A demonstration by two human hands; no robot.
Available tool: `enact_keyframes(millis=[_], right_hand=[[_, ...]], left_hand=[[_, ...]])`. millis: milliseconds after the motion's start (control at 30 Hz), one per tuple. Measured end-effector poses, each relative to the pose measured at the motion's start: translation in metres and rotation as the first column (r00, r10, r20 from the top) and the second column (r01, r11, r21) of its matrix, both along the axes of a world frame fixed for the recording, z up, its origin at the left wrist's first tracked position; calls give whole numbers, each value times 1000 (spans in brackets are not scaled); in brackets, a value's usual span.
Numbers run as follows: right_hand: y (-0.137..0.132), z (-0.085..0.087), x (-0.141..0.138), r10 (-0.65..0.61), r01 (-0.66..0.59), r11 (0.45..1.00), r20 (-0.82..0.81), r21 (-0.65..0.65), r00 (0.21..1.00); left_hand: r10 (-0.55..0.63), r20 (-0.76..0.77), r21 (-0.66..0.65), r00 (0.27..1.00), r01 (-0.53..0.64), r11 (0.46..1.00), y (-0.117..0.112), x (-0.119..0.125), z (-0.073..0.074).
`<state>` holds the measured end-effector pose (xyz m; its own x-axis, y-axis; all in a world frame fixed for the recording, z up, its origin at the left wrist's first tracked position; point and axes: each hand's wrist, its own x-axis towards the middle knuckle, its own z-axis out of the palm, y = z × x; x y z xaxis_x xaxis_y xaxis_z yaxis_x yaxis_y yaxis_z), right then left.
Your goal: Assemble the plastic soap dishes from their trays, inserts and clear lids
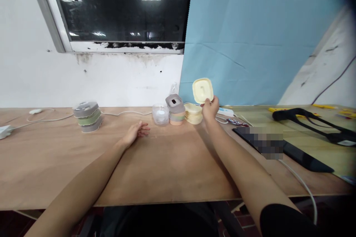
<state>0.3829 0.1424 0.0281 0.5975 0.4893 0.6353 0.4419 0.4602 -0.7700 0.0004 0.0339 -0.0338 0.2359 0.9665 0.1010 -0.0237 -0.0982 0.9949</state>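
Note:
My right hand [210,108] pinches a pale yellow square lid [203,90] and holds it upright above a stack of yellow lids [193,113]. Left of that stack stands a pile of pastel containers with a grey lid tilted on top [175,109], and a clear round container [160,113]. My left hand [135,132] rests on the wooden table [155,166], fingers loosely spread and holding nothing, a short way in front of the clear container.
A second stack of grey and green containers [87,116] stands at the left with white cables [41,118]. A dark tablet [286,148], a white power strip [226,111] and a black strap [311,120] lie to the right. A blue sheet [250,44] hangs behind.

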Motion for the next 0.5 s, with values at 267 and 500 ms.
enact_keyframes(millis=[267,500], right_hand=[[16,-31,18,-3,10,987,45,-159,999],[23,-38,26,40,-27,985,74,-168,996]], left_hand=[[-22,-34,23,999,22,999,0,-2,-1],[-14,-49,20,999,15,1000,-2,0,1]])
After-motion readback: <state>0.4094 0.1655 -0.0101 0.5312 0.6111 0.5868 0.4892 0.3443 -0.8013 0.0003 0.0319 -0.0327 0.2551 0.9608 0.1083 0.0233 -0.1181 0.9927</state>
